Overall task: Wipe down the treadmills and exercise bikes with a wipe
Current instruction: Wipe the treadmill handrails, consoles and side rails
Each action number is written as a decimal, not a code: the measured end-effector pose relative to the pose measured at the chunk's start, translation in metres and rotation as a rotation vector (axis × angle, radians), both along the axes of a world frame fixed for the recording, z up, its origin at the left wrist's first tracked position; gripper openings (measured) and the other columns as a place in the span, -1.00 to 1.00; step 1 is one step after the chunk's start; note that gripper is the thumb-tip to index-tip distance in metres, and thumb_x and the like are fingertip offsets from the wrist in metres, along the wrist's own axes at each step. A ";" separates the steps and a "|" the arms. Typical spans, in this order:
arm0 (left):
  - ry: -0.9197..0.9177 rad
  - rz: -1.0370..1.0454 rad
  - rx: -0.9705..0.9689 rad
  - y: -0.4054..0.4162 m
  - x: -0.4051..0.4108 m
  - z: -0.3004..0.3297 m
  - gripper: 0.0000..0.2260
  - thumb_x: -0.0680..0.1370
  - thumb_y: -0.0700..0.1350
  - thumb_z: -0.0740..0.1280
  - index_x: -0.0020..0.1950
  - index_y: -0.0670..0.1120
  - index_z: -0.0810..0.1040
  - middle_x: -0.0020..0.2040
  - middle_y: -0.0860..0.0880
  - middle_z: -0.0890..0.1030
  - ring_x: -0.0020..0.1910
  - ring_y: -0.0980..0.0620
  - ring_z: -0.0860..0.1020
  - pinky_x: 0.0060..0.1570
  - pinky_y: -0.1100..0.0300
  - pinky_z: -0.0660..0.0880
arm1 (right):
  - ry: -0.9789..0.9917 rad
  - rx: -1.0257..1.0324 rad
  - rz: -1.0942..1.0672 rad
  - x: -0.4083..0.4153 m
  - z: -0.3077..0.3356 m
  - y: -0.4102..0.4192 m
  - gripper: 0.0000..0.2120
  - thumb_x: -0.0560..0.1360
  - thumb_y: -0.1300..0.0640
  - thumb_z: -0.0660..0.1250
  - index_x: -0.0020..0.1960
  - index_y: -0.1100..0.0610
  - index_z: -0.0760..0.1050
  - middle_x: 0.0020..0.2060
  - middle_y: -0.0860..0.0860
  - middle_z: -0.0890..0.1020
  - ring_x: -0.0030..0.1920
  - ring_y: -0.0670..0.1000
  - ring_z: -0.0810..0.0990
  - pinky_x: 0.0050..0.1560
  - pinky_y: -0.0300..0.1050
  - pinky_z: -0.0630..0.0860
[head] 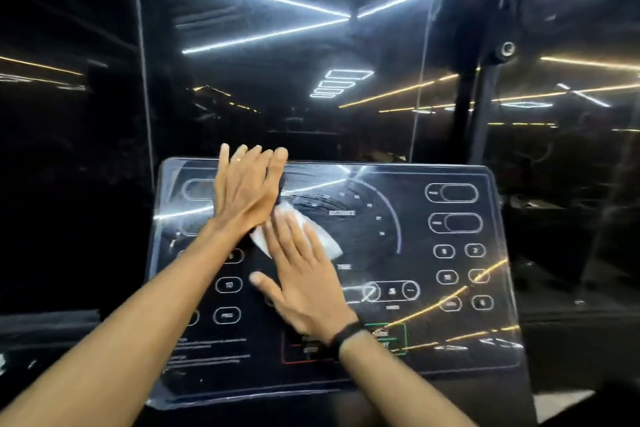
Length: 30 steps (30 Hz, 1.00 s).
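Observation:
A glossy black treadmill console (433,340) with white outlined buttons and a curved dial fills the lower middle of the head view. A white wipe (325,239) lies flat on its centre. My right hand (304,277) presses on the wipe with straight, spread fingers; a dark band sits on that wrist. My left hand (247,184) lies flat on the console's upper left, fingers straight and reaching its top edge, its heel just over the wipe's upper left corner. Wet streaks show on the panel right of the left hand.
Behind the console stands dark glass (277,80) reflecting ceiling light strips. A black upright post (485,107) with a round knob rises at the right. Red and green outlined buttons (391,340) sit near the console's lower middle, by my right wrist.

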<state>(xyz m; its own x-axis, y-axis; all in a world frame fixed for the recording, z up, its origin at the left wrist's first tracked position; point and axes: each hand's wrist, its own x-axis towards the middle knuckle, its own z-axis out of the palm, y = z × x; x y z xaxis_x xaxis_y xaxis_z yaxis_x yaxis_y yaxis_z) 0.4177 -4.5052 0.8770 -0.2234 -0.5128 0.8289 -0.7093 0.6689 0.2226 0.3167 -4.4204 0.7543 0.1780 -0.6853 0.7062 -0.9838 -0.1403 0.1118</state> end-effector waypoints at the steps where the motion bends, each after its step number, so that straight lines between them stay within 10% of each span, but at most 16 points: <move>1: -0.001 0.000 0.028 0.003 -0.005 0.009 -0.30 0.64 0.23 -0.23 -0.05 -0.15 0.60 0.06 -0.21 0.65 0.22 -0.22 0.52 0.46 -0.14 0.12 | 0.027 -0.014 0.017 -0.011 0.022 -0.007 -0.25 0.63 -0.33 -0.18 0.64 0.15 -0.05 0.63 0.10 -0.08 0.62 0.04 -0.18 0.58 0.10 -0.13; 6: -0.159 0.059 -0.019 0.001 -0.007 0.008 -0.34 0.59 0.28 -0.31 -0.19 -0.02 0.48 -0.06 -0.11 0.64 0.02 -0.21 0.53 0.16 -0.10 0.27 | -0.231 -0.292 -0.262 -0.121 0.082 0.005 -0.53 0.62 -0.19 0.15 0.31 0.16 0.38 0.30 0.10 0.40 0.34 0.14 0.33 0.43 0.15 0.25; 10: -0.211 0.006 -0.018 -0.004 -0.012 0.001 -0.27 0.57 0.35 -0.25 0.36 -0.01 0.49 0.32 -0.03 0.55 0.30 -0.15 0.44 0.39 -0.14 0.11 | -0.656 -0.251 -0.581 -0.124 -0.011 0.058 -0.19 0.62 -0.30 -0.11 0.60 0.32 -0.05 0.58 0.28 0.06 0.60 0.18 -0.03 0.57 0.14 -0.05; 16: -0.330 -0.126 -0.079 0.031 -0.093 0.003 -0.10 0.49 0.45 -0.36 0.33 -0.09 0.49 0.26 -0.07 0.57 0.23 -0.16 0.47 0.36 -0.10 0.19 | -0.267 -0.105 -0.206 -0.081 -0.002 0.033 -0.26 0.63 -0.31 -0.19 0.64 0.14 -0.14 0.62 0.09 -0.16 0.61 0.03 -0.25 0.58 0.01 -0.28; 22: -0.316 -0.175 -0.122 0.030 -0.119 0.004 -0.15 0.52 0.45 -0.29 0.22 -0.13 0.52 0.13 -0.11 0.61 0.14 -0.17 0.51 0.27 -0.06 0.27 | -0.306 -0.352 -0.386 -0.226 0.079 0.058 -0.58 0.60 -0.12 0.12 0.26 0.20 0.37 0.20 0.11 0.42 0.26 0.18 0.36 0.33 0.20 0.32; 26: -0.268 -0.183 -0.136 0.032 -0.121 0.000 -0.19 0.54 0.45 -0.22 0.16 -0.14 0.53 0.07 -0.11 0.61 0.11 -0.16 0.51 0.30 -0.07 0.25 | -0.621 -0.314 -0.631 -0.215 -0.005 0.086 -0.16 0.59 -0.32 -0.15 0.58 0.34 0.03 0.56 0.31 0.11 0.58 0.25 0.03 0.54 0.23 0.00; 30: -0.249 -0.166 -0.146 0.037 -0.132 -0.004 -0.22 0.55 0.44 -0.18 0.13 -0.16 0.52 0.08 -0.13 0.60 0.14 -0.17 0.49 0.37 -0.11 0.17 | -0.476 -0.077 -0.402 -0.150 -0.031 0.083 -0.11 0.56 -0.41 -0.18 0.62 0.21 -0.22 0.60 0.15 -0.25 0.58 0.06 -0.35 0.55 0.00 -0.37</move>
<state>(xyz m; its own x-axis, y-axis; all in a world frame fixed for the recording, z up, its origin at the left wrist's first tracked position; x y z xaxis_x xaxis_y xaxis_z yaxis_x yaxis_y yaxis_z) 0.2857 -4.4682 0.8735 -0.4987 -0.3323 0.8005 -0.6087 0.7918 -0.0504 0.1668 -4.3375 0.7235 -0.4297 -0.5772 0.6944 -0.9022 0.2422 -0.3569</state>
